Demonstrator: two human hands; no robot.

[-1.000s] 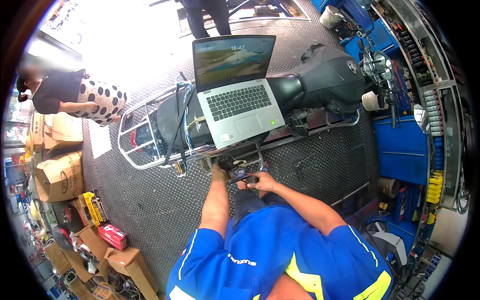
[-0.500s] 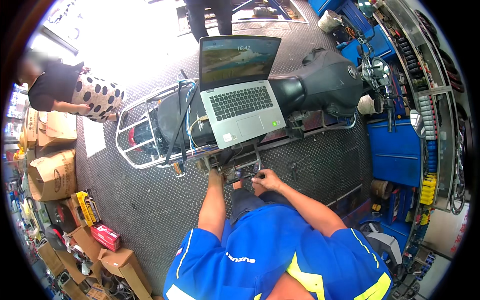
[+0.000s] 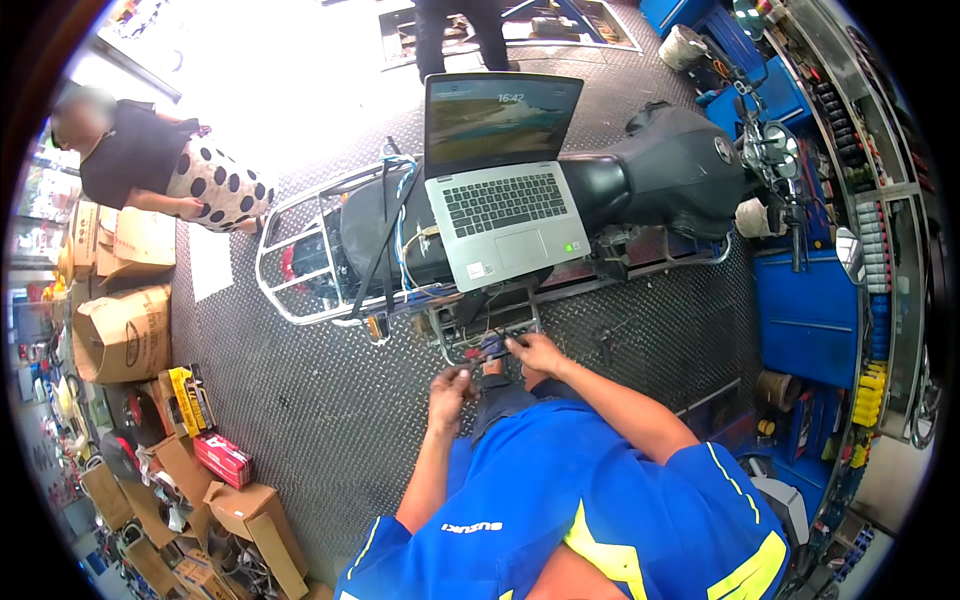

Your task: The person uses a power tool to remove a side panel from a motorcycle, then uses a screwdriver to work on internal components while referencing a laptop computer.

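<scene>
My left hand (image 3: 450, 397) is closed in front of the motorcycle's near side, its fingertips at a thin dark piece too small to name. To its right, my right hand (image 3: 537, 354) is closed too, thumb and finger pinching a small dark piece I cannot make out. Between the hands shows a small purple-blue part (image 3: 492, 346), close to the metal side frame (image 3: 447, 345) of the motorcycle (image 3: 680, 165). An open laptop (image 3: 505, 205) rests on the seat, its screen lit. Blue and white wires (image 3: 403, 230) and a black strap (image 3: 388, 235) run down beside it.
A chrome rear rack (image 3: 290, 305) juts left. Cardboard boxes (image 3: 125, 335) and a red box (image 3: 222, 459) line the left side. Blue cabinets (image 3: 805, 310) and shelving stand right. One person (image 3: 150, 165) is at the left, another person's legs (image 3: 460, 35) beyond the laptop.
My left hand has drawn back from the motorcycle's side frame toward me, and its fingers now show. My right hand stays near the same spot. The whole view has shifted slightly.
</scene>
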